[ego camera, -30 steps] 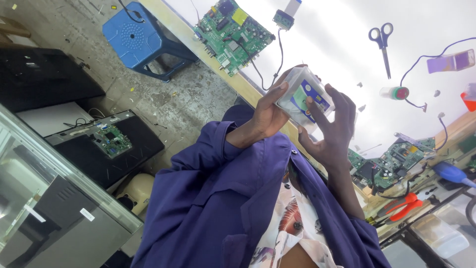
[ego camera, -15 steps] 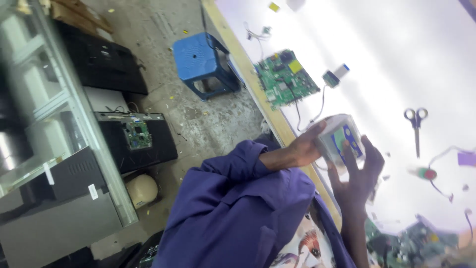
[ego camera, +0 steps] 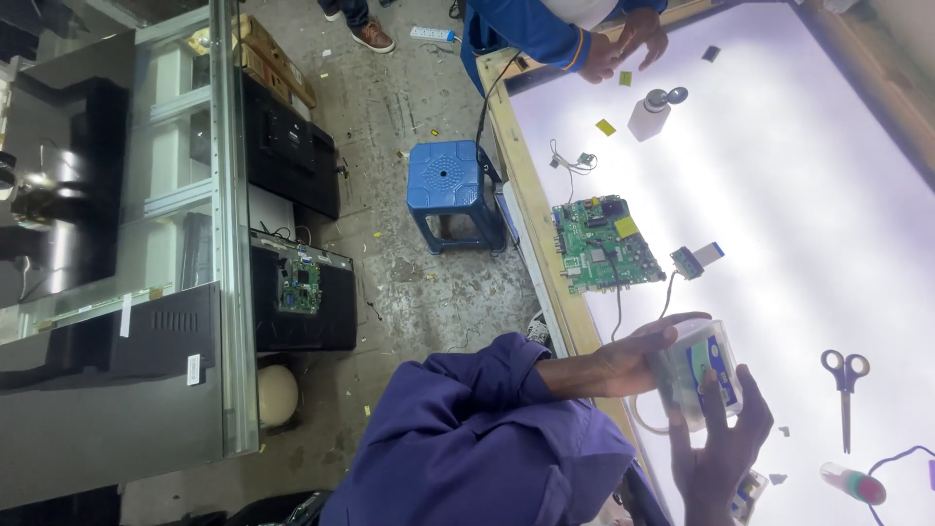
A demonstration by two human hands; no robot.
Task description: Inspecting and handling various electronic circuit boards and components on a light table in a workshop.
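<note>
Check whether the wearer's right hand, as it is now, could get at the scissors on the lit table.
Probably not at once: the right hand is pressed against the clear container, also gripped by the left hand. The table between it and the scissors looks bare.

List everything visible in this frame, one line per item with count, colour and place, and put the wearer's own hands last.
plastic container: 1, clear with a blue and white label, held between both hands over the lit table
circuit board: 1, green, on the table's left part
small board on ribbon cable: 1, green, right of the circuit board
scissors: 1, blue-handled, on the table at right
squeeze bottle: 1, white, top of the table
plastic stool: 1, blue, on the floor
co-worker's hand: 1, blue sleeve, at the table's far end
left hand: purple sleeve, grips the container's side
right hand: under the container
</note>
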